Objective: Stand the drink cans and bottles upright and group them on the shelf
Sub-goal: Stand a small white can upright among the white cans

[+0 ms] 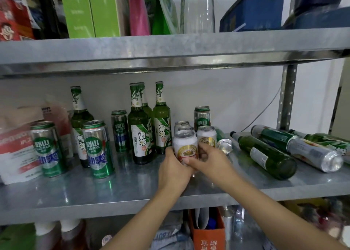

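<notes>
Currently: both hands are on the near white can [186, 149], which stands upright mid-shelf [113, 191]. The left hand [174, 168] has its grip clamped on the can's left side, and the right hand [211, 161] has its grip clamped on the right side.

- Short white cans [206, 136] upright: 3, clustered.
- Tall green cans [98, 149] upright: 4.
- Green bottles [139, 134] upright: 4, left of the cluster.
- Lying at right: 3 lying bottles [267, 156] and 2 lying cans [315, 155].

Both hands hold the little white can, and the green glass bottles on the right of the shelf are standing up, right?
No: the head view shows the green glass bottles lying on their sides. The left hand and right hand do hold the small white can.
</notes>
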Demonstrator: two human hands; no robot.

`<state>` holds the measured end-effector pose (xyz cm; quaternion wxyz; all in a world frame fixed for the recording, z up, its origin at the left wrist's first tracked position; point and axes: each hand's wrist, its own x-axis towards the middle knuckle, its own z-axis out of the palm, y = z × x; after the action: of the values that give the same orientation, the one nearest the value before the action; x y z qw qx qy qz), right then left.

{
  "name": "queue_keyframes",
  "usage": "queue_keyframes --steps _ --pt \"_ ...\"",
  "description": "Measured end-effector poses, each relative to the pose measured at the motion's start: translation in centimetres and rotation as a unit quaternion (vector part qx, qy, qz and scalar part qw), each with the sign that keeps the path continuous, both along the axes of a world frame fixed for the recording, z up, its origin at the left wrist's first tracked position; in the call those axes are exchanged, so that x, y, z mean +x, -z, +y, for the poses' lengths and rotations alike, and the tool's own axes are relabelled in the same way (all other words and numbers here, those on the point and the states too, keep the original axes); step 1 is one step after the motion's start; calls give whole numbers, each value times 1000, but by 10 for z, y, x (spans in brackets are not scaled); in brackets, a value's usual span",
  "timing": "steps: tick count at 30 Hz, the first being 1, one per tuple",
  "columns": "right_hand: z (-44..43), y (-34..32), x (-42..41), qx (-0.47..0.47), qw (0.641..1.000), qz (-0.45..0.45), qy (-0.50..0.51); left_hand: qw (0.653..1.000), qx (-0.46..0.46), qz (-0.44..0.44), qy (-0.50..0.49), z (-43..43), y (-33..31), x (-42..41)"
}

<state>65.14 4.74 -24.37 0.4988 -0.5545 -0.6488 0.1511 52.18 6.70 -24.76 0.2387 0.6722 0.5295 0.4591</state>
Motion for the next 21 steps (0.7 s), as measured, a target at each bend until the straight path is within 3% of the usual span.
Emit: queue_keyframes --steps 3,6,14,21 --pt "2 3 2 -9 998 -45 37 999 28 42 -1 3 6 3" --pt "6 11 10 -38 999 10 0 996 41 73 25 8 11 1" --pt "13 24 10 -35 994 95 -47 992 6 45 115 21 10 -13" --pt "16 27 5 -36 997 40 59 993 5 47 106 25 14 -9"
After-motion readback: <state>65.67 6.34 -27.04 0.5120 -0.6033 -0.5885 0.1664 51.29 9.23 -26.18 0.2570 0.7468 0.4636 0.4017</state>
